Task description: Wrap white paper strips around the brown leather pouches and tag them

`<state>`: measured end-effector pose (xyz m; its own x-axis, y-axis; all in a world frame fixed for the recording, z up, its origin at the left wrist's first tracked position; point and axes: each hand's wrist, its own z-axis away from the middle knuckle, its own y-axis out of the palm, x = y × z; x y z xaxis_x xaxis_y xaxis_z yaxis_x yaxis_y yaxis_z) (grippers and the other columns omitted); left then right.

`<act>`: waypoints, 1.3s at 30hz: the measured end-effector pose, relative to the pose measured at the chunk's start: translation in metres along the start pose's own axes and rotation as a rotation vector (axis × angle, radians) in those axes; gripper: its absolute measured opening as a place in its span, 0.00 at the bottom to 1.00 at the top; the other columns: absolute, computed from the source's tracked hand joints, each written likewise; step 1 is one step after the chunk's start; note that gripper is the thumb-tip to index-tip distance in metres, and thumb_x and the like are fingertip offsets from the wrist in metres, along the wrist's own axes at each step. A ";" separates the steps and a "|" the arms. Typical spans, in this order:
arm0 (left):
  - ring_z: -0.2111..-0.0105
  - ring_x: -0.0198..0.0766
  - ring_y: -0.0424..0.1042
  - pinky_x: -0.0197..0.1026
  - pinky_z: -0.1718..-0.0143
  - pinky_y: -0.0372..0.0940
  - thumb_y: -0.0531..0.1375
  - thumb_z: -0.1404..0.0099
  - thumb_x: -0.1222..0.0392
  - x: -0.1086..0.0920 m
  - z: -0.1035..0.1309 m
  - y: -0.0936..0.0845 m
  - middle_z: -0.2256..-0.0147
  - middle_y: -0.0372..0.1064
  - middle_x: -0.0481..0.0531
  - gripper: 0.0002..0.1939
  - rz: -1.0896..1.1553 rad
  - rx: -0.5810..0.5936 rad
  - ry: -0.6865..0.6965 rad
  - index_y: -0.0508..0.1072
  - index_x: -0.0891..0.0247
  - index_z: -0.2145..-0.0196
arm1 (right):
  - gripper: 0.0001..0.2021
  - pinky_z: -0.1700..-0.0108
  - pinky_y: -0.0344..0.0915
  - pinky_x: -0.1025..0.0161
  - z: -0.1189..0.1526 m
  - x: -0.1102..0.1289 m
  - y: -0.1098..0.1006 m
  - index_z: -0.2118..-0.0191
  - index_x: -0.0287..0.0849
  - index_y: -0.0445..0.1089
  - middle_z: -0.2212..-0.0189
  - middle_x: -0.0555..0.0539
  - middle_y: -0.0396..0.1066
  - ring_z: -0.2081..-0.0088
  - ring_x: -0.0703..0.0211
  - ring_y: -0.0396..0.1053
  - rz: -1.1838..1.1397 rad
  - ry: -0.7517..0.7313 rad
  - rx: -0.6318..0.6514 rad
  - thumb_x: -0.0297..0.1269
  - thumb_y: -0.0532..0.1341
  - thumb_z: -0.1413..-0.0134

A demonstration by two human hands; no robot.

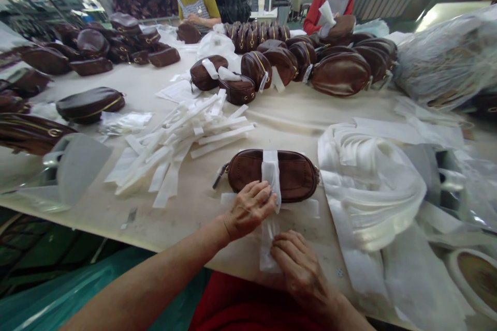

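A small dark brown zipped bag (295, 176) lies on its side in front of me, its zipper pull (220, 176) sticking out to the left. A white strip (271, 165) crosses over the bag's middle. My left hand (252, 207) presses its fingers together on this strip at the bag's near edge. Closer to me, a translucent strip (268, 256) lies flat on the table. My right hand (298, 264) has curled fingers at the right edge of that strip; the thumb is hidden. Another pale strip (310, 208) shows crosswise beside the bag's near side.
Loose white strips (171, 145) form a pile at left. A thick coil of white material (373, 181) lies at right, with a round container (476, 279) near the edge. Brown bags (341, 72) stand across the table's far side. Two people work there. A plastic-covered bundle (446, 57) sits at right.
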<state>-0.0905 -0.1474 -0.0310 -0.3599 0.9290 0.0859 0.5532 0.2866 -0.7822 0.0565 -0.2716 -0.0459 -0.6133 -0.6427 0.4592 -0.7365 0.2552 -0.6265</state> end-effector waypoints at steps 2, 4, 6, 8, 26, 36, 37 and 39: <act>0.54 0.46 0.68 0.48 0.52 0.67 0.52 0.35 0.71 -0.002 0.001 0.001 0.59 0.69 0.61 0.08 -0.026 -0.019 0.006 0.69 0.72 0.59 | 0.15 0.59 0.63 0.60 0.000 0.004 0.000 0.68 0.39 0.67 0.72 0.44 0.70 0.64 0.58 0.65 -0.009 0.006 0.005 0.20 0.45 0.43; 0.53 0.45 0.68 0.48 0.52 0.67 0.52 0.34 0.71 -0.003 0.001 0.002 0.59 0.69 0.61 0.08 -0.052 -0.022 0.016 0.69 0.72 0.59 | 0.16 0.59 0.63 0.59 0.000 0.007 0.001 0.69 0.39 0.67 0.73 0.44 0.69 0.65 0.57 0.65 -0.018 0.000 0.018 0.20 0.44 0.42; 0.53 0.44 0.69 0.49 0.52 0.68 0.52 0.34 0.70 -0.003 0.002 0.003 0.59 0.70 0.61 0.08 -0.077 -0.020 0.026 0.68 0.71 0.59 | 0.16 0.60 0.63 0.59 0.000 0.011 0.001 0.70 0.39 0.66 0.74 0.44 0.68 0.67 0.58 0.64 -0.036 -0.009 0.033 0.20 0.44 0.42; 0.53 0.44 0.69 0.49 0.51 0.68 0.51 0.33 0.70 -0.003 0.002 0.005 0.59 0.70 0.61 0.08 -0.096 -0.027 0.033 0.68 0.71 0.59 | 0.15 0.61 0.63 0.60 -0.002 0.013 0.000 0.70 0.38 0.66 0.75 0.45 0.67 0.68 0.59 0.63 -0.049 -0.017 0.047 0.19 0.45 0.43; 0.56 0.45 0.70 0.46 0.60 0.61 0.53 0.34 0.71 -0.008 0.009 0.009 0.61 0.71 0.59 0.07 -0.129 -0.101 0.055 0.69 0.74 0.60 | 0.14 0.59 0.63 0.60 -0.012 0.012 -0.016 0.69 0.36 0.66 0.75 0.44 0.67 0.68 0.59 0.63 -0.012 -0.037 0.098 0.19 0.46 0.44; 0.54 0.46 0.69 0.46 0.57 0.62 0.55 0.36 0.71 -0.003 0.011 0.012 0.61 0.70 0.60 0.07 -0.104 -0.063 0.091 0.68 0.74 0.59 | 0.14 0.56 0.65 0.58 -0.035 0.007 -0.042 0.65 0.37 0.68 0.73 0.44 0.70 0.66 0.58 0.67 0.007 -0.080 0.139 0.21 0.46 0.41; 0.54 0.46 0.69 0.46 0.57 0.62 0.55 0.35 0.71 -0.002 0.012 0.012 0.60 0.70 0.60 0.08 -0.088 -0.065 0.088 0.68 0.75 0.58 | 0.14 0.56 0.65 0.57 -0.046 0.003 -0.049 0.64 0.37 0.68 0.72 0.43 0.70 0.65 0.58 0.67 0.009 -0.093 0.128 0.21 0.47 0.42; 0.53 0.46 0.68 0.45 0.56 0.62 0.54 0.35 0.71 -0.001 0.014 0.011 0.60 0.71 0.59 0.09 -0.043 -0.064 0.069 0.68 0.75 0.57 | 0.13 0.57 0.65 0.57 -0.066 -0.006 -0.057 0.64 0.37 0.68 0.72 0.43 0.70 0.64 0.57 0.67 0.017 -0.138 0.086 0.20 0.48 0.43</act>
<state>-0.0947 -0.1481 -0.0480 -0.3331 0.9287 0.1628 0.5855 0.3391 -0.7363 0.0833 -0.2351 0.0289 -0.5760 -0.7335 0.3609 -0.6956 0.2079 -0.6877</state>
